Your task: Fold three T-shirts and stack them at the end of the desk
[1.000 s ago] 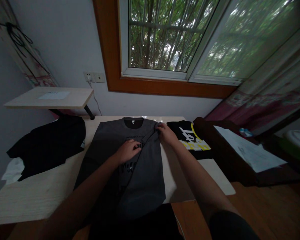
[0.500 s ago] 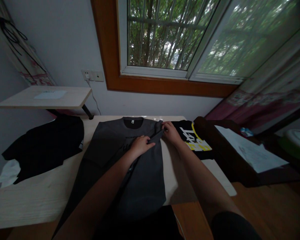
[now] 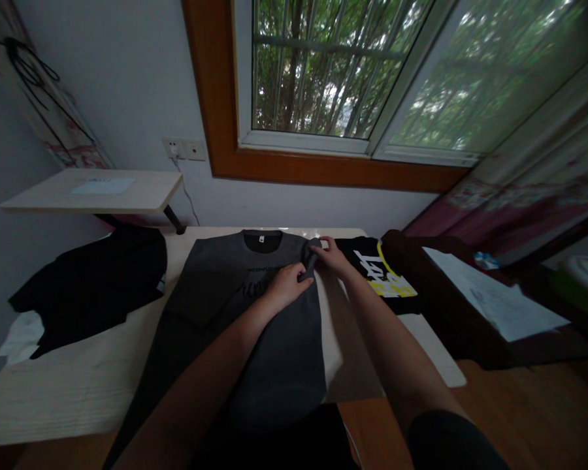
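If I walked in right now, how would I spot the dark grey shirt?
Below the brown-framed glass window stands a pale wooden table. Between two black garments lies the dark grey cloth shirt, the only one gripped by the left hand and right hand.

There are two hands [image 3: 288, 284] [image 3: 335, 257], one dark grey shirt [image 3: 287, 356], two black garments [image 3: 98, 287] [image 3: 379, 271], one bench [image 3: 68, 388], one small raised shelf [image 3: 151, 187], two pale sheets [image 3: 102, 187] [image 3: 492, 294], two socket plates [image 3: 173, 148] [image 3: 195, 151], one window [image 3: 323, 85] and two patterned curtains [image 3: 59, 140] [image 3: 529, 189] in view.
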Available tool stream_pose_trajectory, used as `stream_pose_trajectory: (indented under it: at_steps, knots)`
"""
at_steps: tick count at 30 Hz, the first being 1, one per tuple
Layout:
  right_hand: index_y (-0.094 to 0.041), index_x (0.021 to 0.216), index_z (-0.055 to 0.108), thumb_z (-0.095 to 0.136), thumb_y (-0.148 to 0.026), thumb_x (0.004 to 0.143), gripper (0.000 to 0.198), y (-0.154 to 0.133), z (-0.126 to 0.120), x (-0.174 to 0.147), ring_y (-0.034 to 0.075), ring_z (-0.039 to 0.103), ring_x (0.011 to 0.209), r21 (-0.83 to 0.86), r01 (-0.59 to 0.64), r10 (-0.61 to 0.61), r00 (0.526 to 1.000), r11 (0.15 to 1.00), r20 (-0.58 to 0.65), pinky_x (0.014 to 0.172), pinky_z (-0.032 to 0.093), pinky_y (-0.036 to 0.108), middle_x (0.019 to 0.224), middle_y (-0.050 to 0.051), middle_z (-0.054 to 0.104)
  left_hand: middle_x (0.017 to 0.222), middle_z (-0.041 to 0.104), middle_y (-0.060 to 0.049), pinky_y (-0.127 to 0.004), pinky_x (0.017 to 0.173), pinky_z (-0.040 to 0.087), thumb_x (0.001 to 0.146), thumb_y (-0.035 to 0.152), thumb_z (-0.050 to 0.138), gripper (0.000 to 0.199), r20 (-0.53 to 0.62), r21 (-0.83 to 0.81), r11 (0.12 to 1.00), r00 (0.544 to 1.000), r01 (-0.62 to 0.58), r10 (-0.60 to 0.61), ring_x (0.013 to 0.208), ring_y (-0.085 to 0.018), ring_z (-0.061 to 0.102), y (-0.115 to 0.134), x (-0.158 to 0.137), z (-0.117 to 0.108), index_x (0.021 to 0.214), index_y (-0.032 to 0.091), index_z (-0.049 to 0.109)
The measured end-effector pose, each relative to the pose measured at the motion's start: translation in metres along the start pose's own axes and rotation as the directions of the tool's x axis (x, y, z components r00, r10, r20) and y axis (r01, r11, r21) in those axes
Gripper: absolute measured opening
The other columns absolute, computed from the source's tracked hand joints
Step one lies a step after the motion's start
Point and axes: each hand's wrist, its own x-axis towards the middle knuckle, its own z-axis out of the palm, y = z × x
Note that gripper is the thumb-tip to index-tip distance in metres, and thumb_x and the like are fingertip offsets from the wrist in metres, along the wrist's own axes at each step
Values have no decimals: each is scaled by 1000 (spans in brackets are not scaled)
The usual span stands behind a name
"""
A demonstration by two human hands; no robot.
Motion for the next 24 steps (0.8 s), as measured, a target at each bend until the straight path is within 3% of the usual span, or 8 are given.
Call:
stream_pose_trajectory:
  at_steps: [3, 6, 10, 15, 20, 24]
  knots:
    - [-24, 123, 54, 67, -36, 70, 55, -12, 5, -1, 16, 59, 61, 189, -147, 154, 988, 971, -20, 62, 53, 30, 74, -4, 62, 83, 67, -3, -32, 75, 44, 88, 32, 65, 13, -21, -8, 1000, 1000, -23, 23, 78, -19, 60, 6, -4, -5, 83, 21, 60]
    - [-23, 115, 58, 63, -37, 69, 48, -30, 9, 3, 14, 57, 60, 346, -116, 146, 987, 931, -62, 56, 49, 26, 77, -3, 61, 78, 65, -1, -30, 71, 43, 89, 32, 63, 15, -70, -35, 999, 998, -6, 4, 74, -16, 58, 9, -10, -14, 80, 21, 58]
    - [-20, 100, 64, 58, -41, 73, 34, -64, 20, 9, 12, 55, 60, 392, -37, 71, 995, 919, -74, 53, 46, 22, 79, -1, 62, 73, 61, 1, -26, 66, 42, 88, 33, 61, 16, -152, -126, 991, 987, 32, -51, 68, -13, 56, 6, -25, -40, 80, 21, 55]
    - [-20, 93, 64, 59, -40, 78, 25, -121, 52, 14, 12, 54, 56, 412, 95, -70, 995, 906, -76, 52, 45, 23, 72, -2, 59, 77, 61, 1, -27, 72, 44, 87, 40, 60, 20, -212, -127, 987, 970, 94, -120, 74, -15, 59, 4, -54, -98, 82, 21, 55]
    - [-20, 88, 64, 55, -37, 87, 19, -175, 95, 15, 15, 58, 64, 288, 213, -210, 977, 934, -42, 71, 51, 30, 70, -3, 59, 78, 62, 1, -29, 71, 44, 86, 50, 56, 29, -183, 2, 970, 954, 242, -237, 74, -18, 58, -3, -92, -154, 86, 21, 57]
    - [-21, 86, 67, 54, -28, 90, 15, -209, 133, 11, 18, 62, 82, 199, 350, -358, 934, 915, 2, 86, 50, 34, 82, 0, 67, 76, 61, 2, -29, 67, 44, 84, 52, 56, 30, -188, 99, 938, 932, 331, -309, 71, -18, 57, -19, -122, -183, 85, 22, 56]
